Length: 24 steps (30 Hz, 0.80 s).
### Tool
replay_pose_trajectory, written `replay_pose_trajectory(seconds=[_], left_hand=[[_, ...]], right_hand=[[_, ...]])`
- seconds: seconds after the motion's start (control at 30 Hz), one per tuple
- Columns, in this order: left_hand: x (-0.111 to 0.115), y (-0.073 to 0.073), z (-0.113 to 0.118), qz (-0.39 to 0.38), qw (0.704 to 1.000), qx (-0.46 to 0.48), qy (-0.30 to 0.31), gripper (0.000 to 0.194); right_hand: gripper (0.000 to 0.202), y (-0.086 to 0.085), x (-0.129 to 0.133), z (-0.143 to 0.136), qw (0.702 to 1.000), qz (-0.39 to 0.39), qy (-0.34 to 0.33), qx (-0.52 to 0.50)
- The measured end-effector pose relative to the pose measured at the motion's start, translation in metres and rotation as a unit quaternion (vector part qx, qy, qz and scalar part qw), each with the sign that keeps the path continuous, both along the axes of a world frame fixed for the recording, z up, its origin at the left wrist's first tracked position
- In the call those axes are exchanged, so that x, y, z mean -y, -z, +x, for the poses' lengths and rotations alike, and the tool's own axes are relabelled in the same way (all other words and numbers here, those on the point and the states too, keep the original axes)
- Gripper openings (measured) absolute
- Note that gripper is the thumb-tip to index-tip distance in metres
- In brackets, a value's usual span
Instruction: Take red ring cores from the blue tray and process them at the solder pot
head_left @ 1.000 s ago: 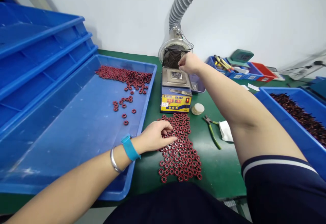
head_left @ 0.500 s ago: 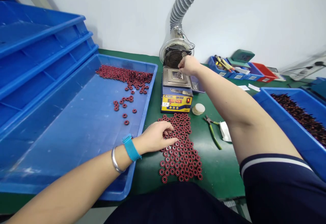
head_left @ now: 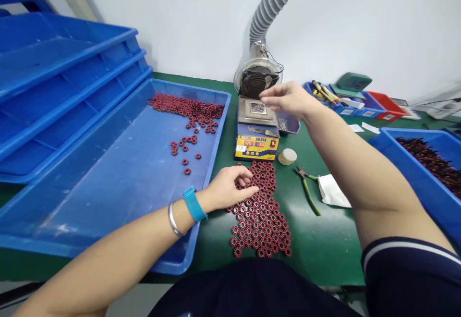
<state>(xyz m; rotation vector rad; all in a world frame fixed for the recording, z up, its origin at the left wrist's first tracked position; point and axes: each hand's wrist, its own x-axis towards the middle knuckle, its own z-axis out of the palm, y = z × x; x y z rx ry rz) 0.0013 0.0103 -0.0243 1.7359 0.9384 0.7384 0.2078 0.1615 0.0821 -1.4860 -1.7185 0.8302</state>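
Many small red ring-shaped parts (head_left: 262, 221) lie spread on the green table in front of a yellow and blue CM 550 machine (head_left: 256, 146). My left hand (head_left: 232, 187) rests over the left side of these rings, thumb and fingers apart, with nothing seen between them. My right hand (head_left: 288, 98) is raised at the right of the machine's square solder pot (head_left: 258, 108), its thumb and fingertips pinched together. Whatever is between those fingertips is too small to make out. Behind the pot stands a round black fan grille (head_left: 256, 84).
A large blue tray (head_left: 118, 153) with more red rings is on the left, beside stacked blue trays (head_left: 72, 81). Green-handled cutters (head_left: 308, 192), a white pouch (head_left: 333, 191) and a round whitish pad (head_left: 287, 156) lie right. A blue bin (head_left: 406, 156) holds dark copper-coloured parts.
My right hand has shifted slightly right of the pot, and its fingers now point left. My left hand stays over the rings. The whole view has shifted a little.
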Motion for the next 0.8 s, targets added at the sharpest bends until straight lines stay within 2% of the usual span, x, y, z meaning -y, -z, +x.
replay_pose_trajectory(seconds=[0.1, 0.17, 0.27, 0.37, 0.57, 0.67, 0.73, 0.8], left_hand=[[-0.002, -0.005, 0.001, -0.079, 0.992, 0.083, -0.043, 0.03], [-0.003, -0.006, 0.002, -0.119, 0.98, 0.142, -0.072, 0.034], [-0.004, -0.008, 0.003, -0.132, 0.964, 0.207, -0.103, 0.038], [-0.002, -0.009, 0.003, -0.131, 0.959, 0.228, -0.109, 0.039], [0.005, -0.011, 0.007, -0.146, 0.957, 0.228, -0.105, 0.036], [0.005, -0.015, 0.007, -0.129, 0.965, 0.206, -0.093, 0.029], [0.0, -0.022, 0.0, -0.096, 0.981, 0.154, -0.065, 0.024], [-0.013, -0.031, -0.017, -0.023, 0.997, 0.057, -0.051, 0.019]], right_hand=[[0.034, 0.016, 0.047, -0.007, 0.989, -0.042, -0.051, -0.131], [0.037, 0.032, 0.078, -0.013, 0.979, -0.042, -0.075, -0.183], [0.036, 0.058, 0.118, -0.023, 0.973, -0.031, -0.077, -0.213], [0.032, 0.076, 0.146, -0.033, 0.974, 0.004, -0.05, -0.219], [0.011, 0.09, 0.174, -0.045, 0.978, 0.137, -0.02, -0.157], [0.009, 0.09, 0.18, -0.047, 0.973, 0.208, -0.027, -0.092], [0.011, 0.091, 0.185, -0.045, 0.97, 0.234, -0.032, -0.056], [0.014, 0.093, 0.189, -0.037, 0.969, 0.244, -0.023, -0.041]])
